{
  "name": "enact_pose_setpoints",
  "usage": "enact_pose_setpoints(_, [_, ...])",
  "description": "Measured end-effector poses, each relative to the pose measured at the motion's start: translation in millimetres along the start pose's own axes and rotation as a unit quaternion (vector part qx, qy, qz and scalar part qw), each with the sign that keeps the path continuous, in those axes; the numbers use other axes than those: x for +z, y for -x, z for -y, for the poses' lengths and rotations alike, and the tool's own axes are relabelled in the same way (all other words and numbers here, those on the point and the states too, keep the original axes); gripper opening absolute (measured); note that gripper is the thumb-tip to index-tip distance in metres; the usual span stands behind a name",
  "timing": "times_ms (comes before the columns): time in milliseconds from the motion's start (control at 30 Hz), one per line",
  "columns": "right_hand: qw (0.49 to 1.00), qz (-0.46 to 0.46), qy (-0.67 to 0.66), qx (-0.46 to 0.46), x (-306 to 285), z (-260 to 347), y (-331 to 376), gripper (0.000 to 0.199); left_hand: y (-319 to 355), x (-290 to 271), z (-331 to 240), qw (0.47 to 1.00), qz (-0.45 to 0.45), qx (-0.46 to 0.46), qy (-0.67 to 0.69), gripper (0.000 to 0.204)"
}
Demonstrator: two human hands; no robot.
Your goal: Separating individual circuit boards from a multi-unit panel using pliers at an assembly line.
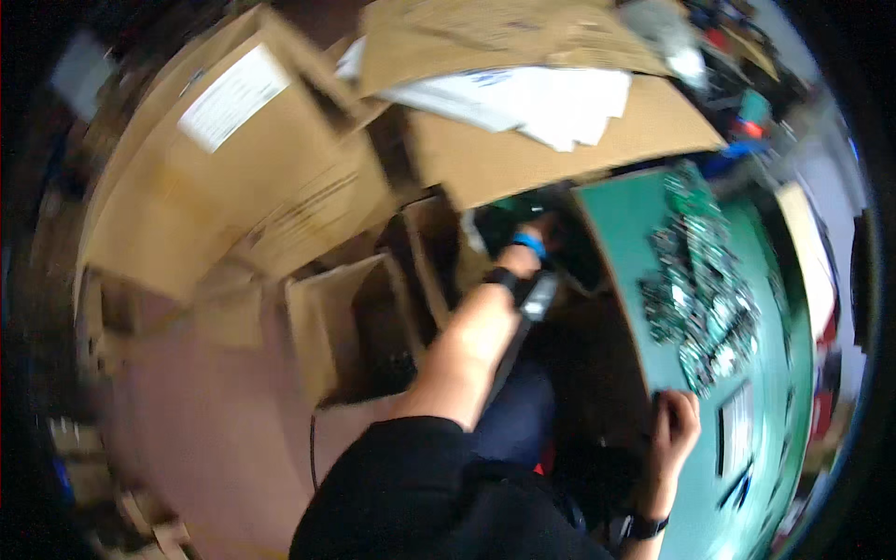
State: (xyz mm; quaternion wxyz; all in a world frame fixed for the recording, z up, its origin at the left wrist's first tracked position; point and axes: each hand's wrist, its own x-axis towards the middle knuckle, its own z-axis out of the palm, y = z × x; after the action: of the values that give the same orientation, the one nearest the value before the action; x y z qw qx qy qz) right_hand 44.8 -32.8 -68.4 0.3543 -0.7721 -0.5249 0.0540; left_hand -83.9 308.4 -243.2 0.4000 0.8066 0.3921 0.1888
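Two hands, one pile of shiny green-and-silver parts (705,294), one green table (621,219). Pile is spread on the table, pieces too blurred to be counted; its long axis is aligned roughly with the table's left edge, pointed away from the wearer. Left hand (539,230) is extended into one dark bin (581,254), grip can't be told. Right hand (677,422) is rested at the table edge, fingers curled; whether anything's held can't be told.
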Motion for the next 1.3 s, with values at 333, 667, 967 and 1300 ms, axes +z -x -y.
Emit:
enact_pose_setpoints(333, [0.999,0.047,0.017,-0.020,4.5,-18.1,5.3,0.012,30.9,25.1,-23.3,0.905,-0.225,-0.270,0.241,0.023])
enact_pose_setpoints(667, [0.985,0.171,0.034,0.021,-19.7,0.1,-3.3,0.017,213.6,-43.6,-34.8,0.908,-0.381,0.056,0.164,0.039])
enact_pose_setpoints(967, [0.917,0.309,0.083,-0.238,-30.3,-14.4,-29.4,0.044,276.6,-16.3,41.8,0.885,-0.408,-0.134,0.177,0.034])
enact_pose_setpoints(1300, [0.900,0.343,-0.006,-0.270,-33.4,-27.7,-37.9,0.036,219.0,23.3,-32.2,0.894,-0.397,-0.206,-0.007,0.042])
